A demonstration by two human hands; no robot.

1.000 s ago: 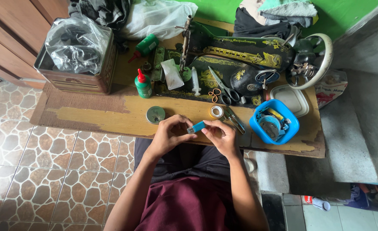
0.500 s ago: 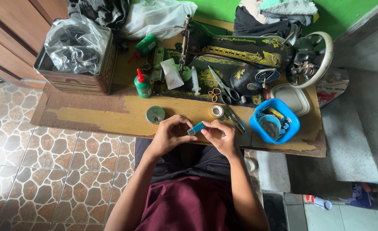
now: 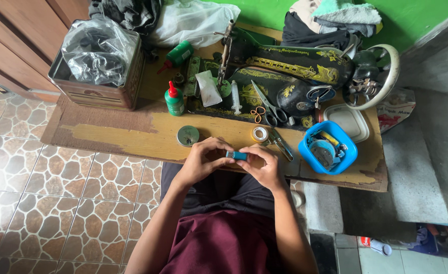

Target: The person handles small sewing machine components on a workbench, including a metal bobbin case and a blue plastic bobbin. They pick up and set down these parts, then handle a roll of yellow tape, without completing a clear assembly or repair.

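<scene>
From the head view, your left hand and right hand meet just in front of your lap, at the near edge of the wooden sewing table. Both are pinched on a small blue spool-like piece, each taking one end between fingertips and thumb, so only its middle shows. It looks light and rigid, probably smooth plastic, so it may slip or roll if you loosen either grip; hold it by the ends, as you do now, and keep the pressure gentle.

Just beyond your left knuckles sits a small round tin, and beside your right fingers a roll of yellow tape with small snips next to it. A blue bowl of oddments stands near, at your right. Farther back lie the black sewing machine, the scissors and a green oil bottle.

The table's near edge runs right under your hands, so a dropped piece would likely fall to your lap or the tiled floor. The barest stretch of tabletop lies to your left.
</scene>
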